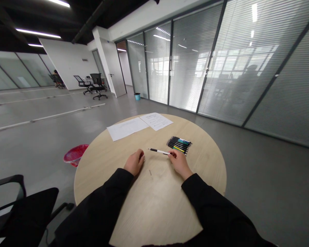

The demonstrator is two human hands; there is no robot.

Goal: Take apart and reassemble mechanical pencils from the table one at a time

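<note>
Over the middle of the round table [154, 206], my right hand [179, 163] pinches the rear end of a white pen [161, 151]. The pen has a black grip and a thin pointed tip, and it points left toward my left hand [135, 162]. My left hand rests with its fingers curled closed, a small gap away from the tip; anything inside it is hidden. Just beyond my right hand lies a row of several dark pens [179, 144], side by side, some with yellow, green or blue parts. A small thin greyish piece or mark [150, 172] shows on the wood between my hands.
Two sheets of paper, one mostly blank [127, 128] and one printed [156, 121], lie at the table's far edge. A red bin [76, 155] stands on the floor at left, near a black chair [28, 212]. Glass partitions with blinds [195, 65] rise behind.
</note>
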